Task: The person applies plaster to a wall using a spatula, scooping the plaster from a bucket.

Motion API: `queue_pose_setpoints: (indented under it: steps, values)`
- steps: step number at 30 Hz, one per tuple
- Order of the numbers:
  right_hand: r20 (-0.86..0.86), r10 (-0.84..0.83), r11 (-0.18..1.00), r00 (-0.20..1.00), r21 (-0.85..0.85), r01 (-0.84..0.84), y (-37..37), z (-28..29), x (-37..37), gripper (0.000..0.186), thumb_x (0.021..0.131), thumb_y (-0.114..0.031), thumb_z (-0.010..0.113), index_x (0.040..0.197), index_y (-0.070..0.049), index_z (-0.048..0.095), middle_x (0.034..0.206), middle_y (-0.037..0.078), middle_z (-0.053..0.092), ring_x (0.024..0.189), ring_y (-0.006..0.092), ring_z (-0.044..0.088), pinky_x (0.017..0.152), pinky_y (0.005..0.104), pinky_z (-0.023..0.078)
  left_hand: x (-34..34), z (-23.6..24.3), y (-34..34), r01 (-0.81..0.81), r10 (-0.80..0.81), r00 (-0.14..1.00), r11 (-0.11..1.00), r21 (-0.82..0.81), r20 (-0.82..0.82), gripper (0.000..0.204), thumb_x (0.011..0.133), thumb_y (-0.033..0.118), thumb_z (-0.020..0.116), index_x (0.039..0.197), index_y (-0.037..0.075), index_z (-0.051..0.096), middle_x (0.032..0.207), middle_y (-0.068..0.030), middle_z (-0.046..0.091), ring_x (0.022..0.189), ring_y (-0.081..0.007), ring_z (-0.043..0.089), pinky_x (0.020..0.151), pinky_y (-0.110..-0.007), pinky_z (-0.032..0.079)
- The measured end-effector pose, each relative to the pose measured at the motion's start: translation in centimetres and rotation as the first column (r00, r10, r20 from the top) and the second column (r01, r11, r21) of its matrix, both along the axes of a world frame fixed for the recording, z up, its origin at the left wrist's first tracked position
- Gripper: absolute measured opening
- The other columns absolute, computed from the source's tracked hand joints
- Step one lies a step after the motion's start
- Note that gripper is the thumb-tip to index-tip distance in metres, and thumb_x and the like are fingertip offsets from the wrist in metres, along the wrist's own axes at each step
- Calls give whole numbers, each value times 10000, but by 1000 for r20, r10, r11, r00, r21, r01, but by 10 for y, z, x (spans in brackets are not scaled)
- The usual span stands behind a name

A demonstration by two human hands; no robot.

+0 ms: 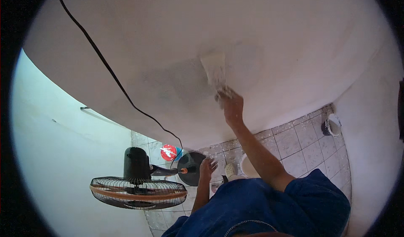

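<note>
Scraper, pale, wedge-shaped, gripped in right hand on grey patch, seemingly smoothing; open-fingered left hand below; next, press evenly.

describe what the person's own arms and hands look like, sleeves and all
Both the left hand and right hand are ungloved, with bare forearms. Pale residue coats the right fingers. The blue right sleeve is short and plain. No cables show on either arm.
</note>
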State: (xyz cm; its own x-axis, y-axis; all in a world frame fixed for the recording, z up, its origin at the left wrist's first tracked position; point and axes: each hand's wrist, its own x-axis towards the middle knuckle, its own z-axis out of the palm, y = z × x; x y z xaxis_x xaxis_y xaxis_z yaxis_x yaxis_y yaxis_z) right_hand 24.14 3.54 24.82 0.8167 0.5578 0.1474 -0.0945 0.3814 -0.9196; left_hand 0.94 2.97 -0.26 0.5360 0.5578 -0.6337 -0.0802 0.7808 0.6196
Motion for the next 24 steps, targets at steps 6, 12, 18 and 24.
queue_pose_setpoints:
  steps: [6,12,18,24]
  values:
    - [721,25,843,692,-387,373,-124,-165,-3,178,710,-55,594,882,-10,603,901,72,584,762,119,547,669,249,449,-2,-26,-12,44,-43,999,996,-78,15,328,819,286,424,1053,58,398,1030,-128,491,887,-264,537,750,-372,456]
    - [193,149,553,970,-829,80,-262,-191,24,276,735,-228,566,889,-3,606,631,77,594,564,135,552,558,244,436,-26,-65,1,105,-115,976,992,64,186,396,821,342,447,1098,60,416,1078,-114,477,914,-279,524,768,-382,453]
    - [-108,36,265,994,-958,-113,-366,-279,44,216,711,-207,585,788,-11,628,546,55,553,472,78,487,458,239,380,18,-85,-53,261,-248,907,965,-9,-341,366,803,286,477,1105,89,416,974,-97,526,811,-218,553,648,-321,462]
    - [-120,227,31,967,-991,-131,-392,-432,34,268,706,-272,575,680,-8,614,591,127,585,514,179,561,510,315,430,33,-210,-121,583,-538,660,807,-94,-524,301,784,199,469,1063,88,446,854,-52,532,642,-140,539,532,-251,437]
